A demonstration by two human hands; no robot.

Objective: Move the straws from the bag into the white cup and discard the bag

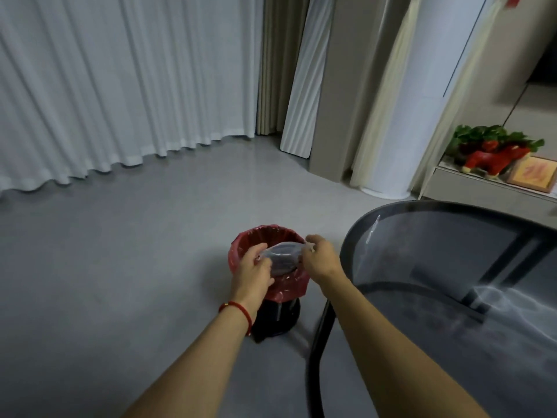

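Note:
A clear plastic bag, crumpled and looking empty, is stretched between both hands just above the mouth of a black bin with a red liner. My left hand pinches the bag's left end; a red string sits on that wrist. My right hand pinches the right end. The white cup and the straws are out of view.
A round dark glass table stands right of the bin, its black leg next to the bin's base. White curtains hang at the back left. A shelf with red and green decoration is at the far right. Grey floor surrounds the bin.

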